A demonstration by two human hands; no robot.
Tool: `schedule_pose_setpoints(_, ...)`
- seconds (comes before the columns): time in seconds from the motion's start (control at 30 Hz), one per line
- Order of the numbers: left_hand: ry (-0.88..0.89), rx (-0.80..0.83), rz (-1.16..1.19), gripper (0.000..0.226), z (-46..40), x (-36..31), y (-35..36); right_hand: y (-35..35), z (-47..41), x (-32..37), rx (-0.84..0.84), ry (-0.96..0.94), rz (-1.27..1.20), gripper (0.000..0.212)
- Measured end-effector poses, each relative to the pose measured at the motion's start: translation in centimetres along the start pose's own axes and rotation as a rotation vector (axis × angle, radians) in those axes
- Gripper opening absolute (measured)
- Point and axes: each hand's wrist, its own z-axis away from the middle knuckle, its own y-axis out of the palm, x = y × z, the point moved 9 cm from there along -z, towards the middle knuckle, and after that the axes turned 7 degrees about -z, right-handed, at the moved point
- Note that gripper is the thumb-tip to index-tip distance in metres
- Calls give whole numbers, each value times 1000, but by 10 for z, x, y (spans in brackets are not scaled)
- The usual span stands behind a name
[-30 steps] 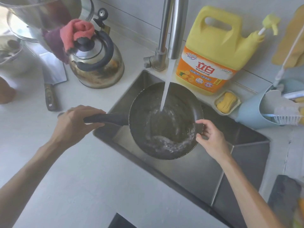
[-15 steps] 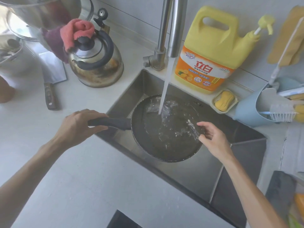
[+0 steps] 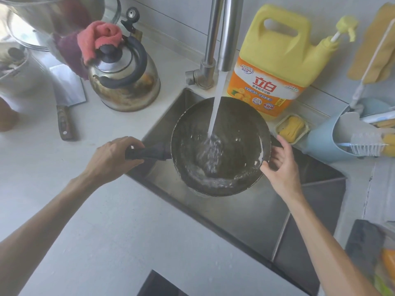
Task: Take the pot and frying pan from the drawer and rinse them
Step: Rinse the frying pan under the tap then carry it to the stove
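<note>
The dark round frying pan point(image 3: 220, 146) is held over the stainless steel sink point(image 3: 245, 214), under the running stream from the steel tap point(image 3: 229, 33); rinsing appears in progress. The left hand point(image 3: 111, 159) has its fingers clenched round the black handle. The right hand point(image 3: 280, 167) pinches the far rim. No pot is identifiable; its rinse probably remains. The white desk point(image 3: 111, 231) borders the sink closely; the yellow detergent jug point(image 3: 275, 60) stands just behind the pan.
</note>
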Motion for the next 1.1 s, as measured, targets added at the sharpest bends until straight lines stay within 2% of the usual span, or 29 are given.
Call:
schedule_pose_setpoints(0.1, 77, -19, -92, 33, -7, -1, -6, 8, -7, -10, 18, 37, -15, 76)
schedule_pose_setpoints(0.23, 166, 7, -175, 24, -13, -6, -1, 15, -9, -21, -9, 92, -120, 63)
schedule_pose_setpoints(0.37, 199, 16, -172, 19, -21, -12, 3, 12, -15, -25, -96, 135, -227, 54)
schedule_pose_setpoints(0.53, 166, 26, -191, 24, -35, -10, 8, 3, -29, -23, -129, 146, -297, 56)
schedule_pose_setpoints(0.67, 134, 148, -235, 24, -39, -10, 18, -1, -35, -22, -127, 147, -330, 54)
schedule_pose_setpoints(0.77, 122, 204, -115, 25, -37, -9, 23, -1, -35, -27, -127, 159, -363, 53)
schedule_pose_setpoints(0.93, 111, 383, 40, 49, -30, -9, 33, -1, -33, -41, -148, 170, -471, 52)
schedule_pose_setpoints(1.03, 74, 308, 51, 26, -30, -9, 32, 1, -33, -42, -124, 144, -510, 50)
schedule_pose_setpoints(1.1, 53, 242, -2, 27, -32, -9, 28, 2, -32, -40, -109, 134, -482, 47)
